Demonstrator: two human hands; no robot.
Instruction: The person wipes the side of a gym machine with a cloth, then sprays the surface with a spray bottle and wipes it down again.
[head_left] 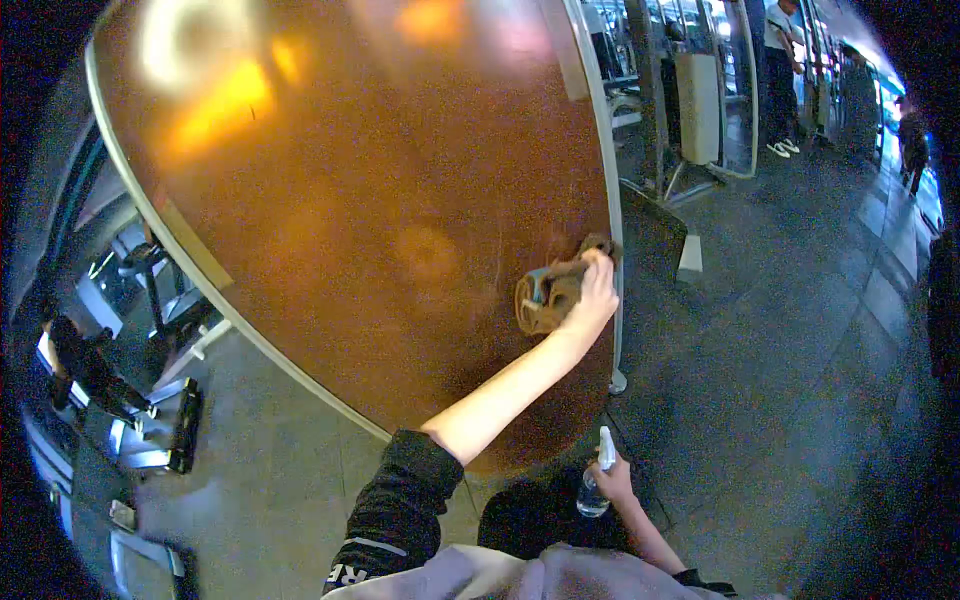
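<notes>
A large glossy brown panel (400, 190) with a pale metal frame fills the middle of the view. My left hand (597, 290) reaches across it to the right edge, its fingers closed on a crumpled brown cloth (545, 305) pressed to the surface. Part of the cloth bunches above the fingertips, near the frame. Down by my legs, my right hand (616, 480) is wrapped round a clear spray bottle (592, 500) with a white trigger head. That bottle is apart from the panel, below its lower right corner.
Gym machines (700, 110) stand at upper right, with a person (782, 75) beyond them and another figure (912, 145) farther right. At left, someone (90, 370) is on a treadmill (160, 425). Dark tiled floor (780, 380) runs along the right side.
</notes>
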